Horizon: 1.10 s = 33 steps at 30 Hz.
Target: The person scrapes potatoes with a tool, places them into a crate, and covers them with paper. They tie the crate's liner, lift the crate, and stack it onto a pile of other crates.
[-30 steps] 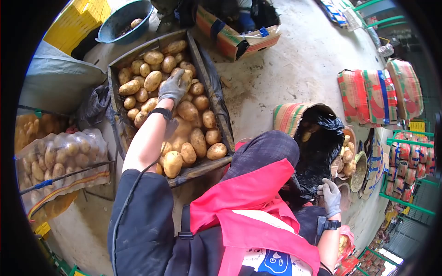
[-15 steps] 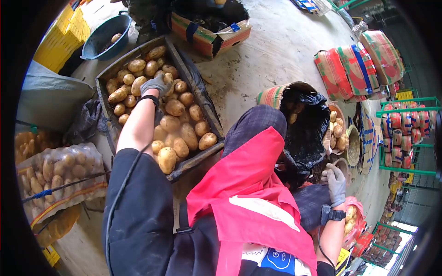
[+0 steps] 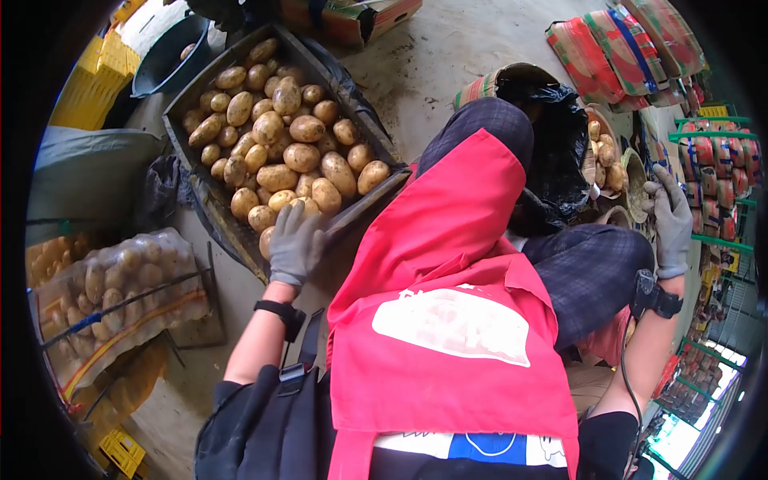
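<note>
A dark wooden crate (image 3: pixel 370 202) full of potatoes (image 3: pixel 302 158) stands at upper left, tilted toward me. My left hand (image 3: pixel 294 246), in a grey glove, is at its near edge with the fingers spread against the nearest potatoes; it grips none. Away to the right, my right hand (image 3: pixel 672 224), also gloved, is raised beside my knee. Its fingers are partly bent and apart, and I see nothing in them. Nearest to it are a round tub (image 3: pixel 638 180) and a container of potatoes (image 3: pixel 606 156).
A carton lined with black plastic (image 3: pixel 556 160) stands beyond my knee. Bagged potatoes (image 3: pixel 116 280) lie at left. At upper left are a blue basin (image 3: pixel 170 60) and yellow crates (image 3: pixel 94 76). Packed red cartons (image 3: pixel 612 52) stand at upper right, near green racks (image 3: pixel 712 132).
My left hand has come back from the middle of the crate to its near edge, letting go of a potato. My right hand has risen and moved outward. The view has shifted.
</note>
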Each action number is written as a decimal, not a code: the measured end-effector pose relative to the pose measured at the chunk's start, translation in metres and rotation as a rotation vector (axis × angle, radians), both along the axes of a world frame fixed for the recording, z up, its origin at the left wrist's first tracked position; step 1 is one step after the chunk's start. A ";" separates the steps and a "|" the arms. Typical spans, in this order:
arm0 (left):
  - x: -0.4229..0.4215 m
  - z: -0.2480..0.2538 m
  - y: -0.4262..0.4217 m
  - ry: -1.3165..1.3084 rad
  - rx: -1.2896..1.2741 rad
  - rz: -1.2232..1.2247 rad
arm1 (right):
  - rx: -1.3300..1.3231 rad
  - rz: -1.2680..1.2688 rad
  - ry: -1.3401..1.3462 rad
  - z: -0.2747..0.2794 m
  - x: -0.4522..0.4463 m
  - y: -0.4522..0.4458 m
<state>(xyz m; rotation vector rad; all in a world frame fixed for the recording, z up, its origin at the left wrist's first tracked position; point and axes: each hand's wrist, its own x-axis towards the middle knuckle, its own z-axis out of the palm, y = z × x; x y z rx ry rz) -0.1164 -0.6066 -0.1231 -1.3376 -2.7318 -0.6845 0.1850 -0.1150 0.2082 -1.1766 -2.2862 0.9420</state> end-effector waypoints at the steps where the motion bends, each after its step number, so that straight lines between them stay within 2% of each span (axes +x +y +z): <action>1: 0.010 -0.005 -0.007 0.019 -0.039 0.006 | -0.016 0.044 -0.003 0.001 -0.007 -0.001; 7: 0.011 -0.015 -0.004 -0.028 -0.116 0.126 | 0.036 0.209 0.047 0.003 -0.053 -0.006; 9: 0.011 -0.024 -0.004 -0.004 -0.182 0.100 | -0.102 0.246 0.085 0.006 -0.062 -0.014; 11: 0.010 -0.025 -0.007 -0.047 -0.237 0.088 | -0.065 0.290 0.139 -0.003 -0.062 0.000; 13: 0.008 -0.030 -0.004 -0.071 -0.324 0.072 | -0.216 0.302 0.183 -0.003 -0.063 0.000; 14: 0.008 -0.035 -0.004 -0.050 -0.390 0.065 | -0.162 0.336 0.178 -0.004 -0.063 0.006; 15: 0.012 -0.026 0.001 -0.029 -0.386 0.082 | -0.143 0.350 0.225 -0.008 -0.066 0.014; 17: 0.028 -0.011 0.012 -0.155 -0.476 0.219 | -0.127 0.366 0.238 -0.010 -0.071 0.027; 19: 0.046 -0.011 0.018 -0.172 -0.441 0.359 | 0.045 0.445 0.235 -0.026 -0.087 0.063; 21: 0.077 -0.012 0.014 -0.111 -0.329 0.477 | -0.019 0.468 0.152 -0.026 -0.116 0.073; 22: 0.087 -0.026 0.005 -0.083 -0.368 0.514 | -0.081 0.495 0.126 -0.022 -0.126 0.069; 23: 0.098 -0.034 -0.006 -0.025 -0.282 0.506 | -0.076 0.527 0.111 -0.022 -0.141 0.065; 25: 0.117 -0.015 -0.024 -0.063 -0.274 0.502 | -0.100 0.578 0.120 -0.030 -0.174 0.062; 27: 0.127 0.029 -0.036 -0.125 -0.352 0.551 | -0.130 0.652 0.045 -0.044 -0.206 0.060; 31: 0.106 0.042 -0.085 0.010 -0.407 0.670 | -0.148 0.806 -0.101 -0.090 -0.244 0.039; 33: 0.097 0.055 -0.087 0.022 -0.418 0.659 | -0.053 0.869 -0.172 -0.129 -0.255 0.028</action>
